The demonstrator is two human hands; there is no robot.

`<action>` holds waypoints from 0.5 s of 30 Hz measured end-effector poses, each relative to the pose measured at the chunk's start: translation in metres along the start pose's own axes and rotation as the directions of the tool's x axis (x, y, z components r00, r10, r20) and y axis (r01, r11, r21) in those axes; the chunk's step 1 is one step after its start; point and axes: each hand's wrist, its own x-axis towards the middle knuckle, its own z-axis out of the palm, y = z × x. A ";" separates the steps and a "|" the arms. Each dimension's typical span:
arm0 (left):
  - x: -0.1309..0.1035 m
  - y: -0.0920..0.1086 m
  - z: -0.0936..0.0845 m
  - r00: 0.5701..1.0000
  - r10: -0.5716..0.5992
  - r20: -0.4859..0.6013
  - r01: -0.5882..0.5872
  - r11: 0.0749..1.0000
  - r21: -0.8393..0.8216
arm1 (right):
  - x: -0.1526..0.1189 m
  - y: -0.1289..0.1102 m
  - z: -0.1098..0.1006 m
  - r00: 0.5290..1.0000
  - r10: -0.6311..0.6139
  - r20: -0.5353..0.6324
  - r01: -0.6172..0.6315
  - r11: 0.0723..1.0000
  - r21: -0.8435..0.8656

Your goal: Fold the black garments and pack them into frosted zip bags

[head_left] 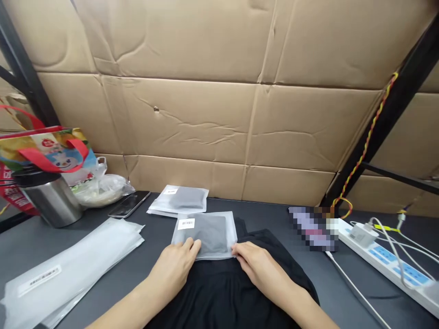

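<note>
A frosted plastic bag (212,233) with a barcode label and a dark folded item inside lies in front of me, partly over black fabric (219,292). My left hand (181,258) rests on its lower left edge with fingers curled down onto it. At the lower right corner, my right hand (252,258) pinches the bag's edge between thumb and fingers. Just behind lies a small stack of similar filled bags (185,199). To the left is a pile of long frosted bags (78,260) with a barcode label.
A steel tumbler (55,201), a colourful tote bag (44,151), a clear plastic bag (103,189) and a phone (130,204) stand or lie at the left. At right are a white power strip (387,260), cables and a blurred-out device (313,228). Cardboard (192,123) walls the back.
</note>
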 end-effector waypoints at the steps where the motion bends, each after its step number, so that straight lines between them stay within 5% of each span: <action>1: 0.002 0.004 -0.005 1.000 0.019 -0.010 -0.019 1.000 -0.012 | 0.000 0.002 0.001 1.000 -0.008 -0.018 0.008 1.000 -0.003; 4: 0.016 0.024 -0.012 0.985 0.142 -0.102 -0.153 0.982 -0.109 | 0.000 0.009 0.003 0.996 -0.025 -0.085 0.022 0.999 -0.034; 8: 0.046 0.051 -0.002 0.931 0.284 -0.229 -0.331 0.922 -0.199 | 0.000 0.013 0.000 0.994 -0.009 -0.110 0.008 1.000 -0.009; 15: 0.067 0.058 0.015 0.916 0.310 -0.254 -0.352 0.926 -0.135 | 0.002 0.011 0.002 0.991 0.026 -0.128 -0.024 1.000 0.014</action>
